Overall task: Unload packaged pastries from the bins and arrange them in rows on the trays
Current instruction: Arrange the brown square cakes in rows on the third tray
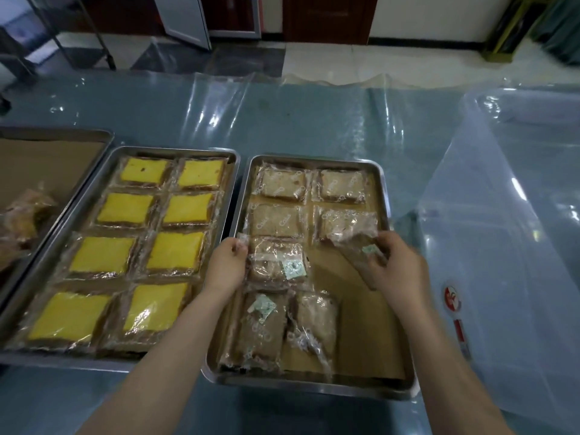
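- Left hand (226, 265) pinches the crinkly clear wrapper of a brown pastry pack (276, 262) lying flat in the steel tray (396, 389).
- Right hand (397, 266), at 3 o'clock from it, grips another wrapped pack (351, 226), tilted above the tray's brown paper lining.
- At 9 o'clock, a second tray (175, 150) on the plastic-covered desk (314, 120) holds eight rectangular yellow cakes (174, 254).

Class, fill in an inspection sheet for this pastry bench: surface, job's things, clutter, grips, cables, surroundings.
Surface: table under clear plastic sheeting.
Job's things: middle tray holds eight yellow pastries, two columns of four; right tray holds brown packaged pastries, its near right part bare; clear bin at right.
Clutter: left tray with a loose bagged item.
Grips: left hand pinches a packet's edge; right hand holds a packet.
Cables: nothing seen.
Surroundings: tiled floor, metal rack, doors behind.
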`<action>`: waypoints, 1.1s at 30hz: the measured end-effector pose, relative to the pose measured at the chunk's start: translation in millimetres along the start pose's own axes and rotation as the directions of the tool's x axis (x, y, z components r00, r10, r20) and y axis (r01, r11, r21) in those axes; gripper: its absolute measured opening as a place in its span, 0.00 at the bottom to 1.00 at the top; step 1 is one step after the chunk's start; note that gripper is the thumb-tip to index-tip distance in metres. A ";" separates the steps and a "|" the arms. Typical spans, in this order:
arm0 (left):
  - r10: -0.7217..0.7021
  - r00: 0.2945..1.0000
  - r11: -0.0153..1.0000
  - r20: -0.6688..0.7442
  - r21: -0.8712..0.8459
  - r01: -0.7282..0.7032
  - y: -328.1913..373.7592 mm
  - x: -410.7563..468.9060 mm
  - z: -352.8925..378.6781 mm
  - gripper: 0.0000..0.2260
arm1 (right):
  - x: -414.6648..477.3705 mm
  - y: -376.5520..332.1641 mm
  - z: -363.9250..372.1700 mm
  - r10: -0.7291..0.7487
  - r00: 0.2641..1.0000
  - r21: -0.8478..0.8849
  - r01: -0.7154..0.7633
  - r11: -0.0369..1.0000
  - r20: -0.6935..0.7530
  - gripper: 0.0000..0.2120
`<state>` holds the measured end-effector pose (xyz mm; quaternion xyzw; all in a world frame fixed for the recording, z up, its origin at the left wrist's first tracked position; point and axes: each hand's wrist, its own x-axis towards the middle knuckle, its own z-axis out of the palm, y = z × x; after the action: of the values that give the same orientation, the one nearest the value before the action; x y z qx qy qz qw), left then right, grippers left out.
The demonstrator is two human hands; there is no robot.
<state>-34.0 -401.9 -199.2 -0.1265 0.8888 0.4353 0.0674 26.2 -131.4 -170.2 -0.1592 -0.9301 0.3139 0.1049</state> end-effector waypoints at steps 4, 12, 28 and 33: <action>0.076 0.997 0.996 -0.001 0.039 -0.076 8.0 16.2 -2.8 0.07 | -0.9 -7.7 12.9 -0.212 0.977 -0.143 0.210 0.967 0.001 0.14; 0.295 0.949 0.891 0.106 -0.388 -0.234 17.6 -2.8 -13.8 0.12 | -20.8 -1.8 24.9 -0.311 0.948 -0.227 0.319 0.920 0.068 0.13; 0.456 0.850 0.805 0.264 0.284 -0.521 12.4 -13.3 35.5 0.20 | -15.6 25.7 55.5 -0.110 0.941 -0.283 0.206 0.937 0.321 0.26; 0.227 0.902 0.712 0.366 0.570 -0.410 17.5 17.1 67.3 0.41 | -11.2 32.2 70.4 -0.008 0.917 -0.413 0.187 0.891 0.398 0.32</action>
<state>-54.7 -341.2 -231.0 0.1208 0.9730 0.1277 0.1495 23.3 -150.0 -246.1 -0.0663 -0.9859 0.1133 -0.1033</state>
